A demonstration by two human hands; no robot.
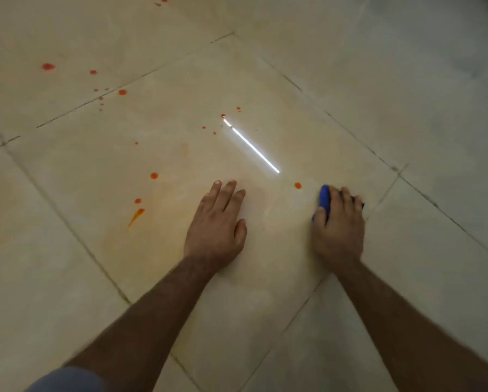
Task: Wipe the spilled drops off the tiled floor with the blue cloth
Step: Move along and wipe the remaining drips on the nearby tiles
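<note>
**Blue cloth pressed to the tile, one drop just beside it**

The blue cloth (324, 200) is seen bunched under the right hand (339, 224), low on the tiled floor (378, 94); the fingers are curled over it and the thumb is clamped against its near side, so only a blue edge shows at the left of the hand and a dark scrap past the fingertips; an orange-red drop (297, 185) is found just beside that blue edge, apart from it. The left hand (216, 222) is laid flat on the same tile, fingers straight and close together, thumb out to the side; nothing is held in it.

Open tile is left between the two hands; a grout line (384, 193) is met just right of the cloth. More drops are scattered to the left and up: a round one (154, 175), a streaked smear (136, 215), a cluster (223, 116) by the reflected strip of light (251, 147), larger spots (48, 66) farther off.

No writing can be made out. The floor is glossy, pale beige, faintly orange-tinted around the left hand.
</note>
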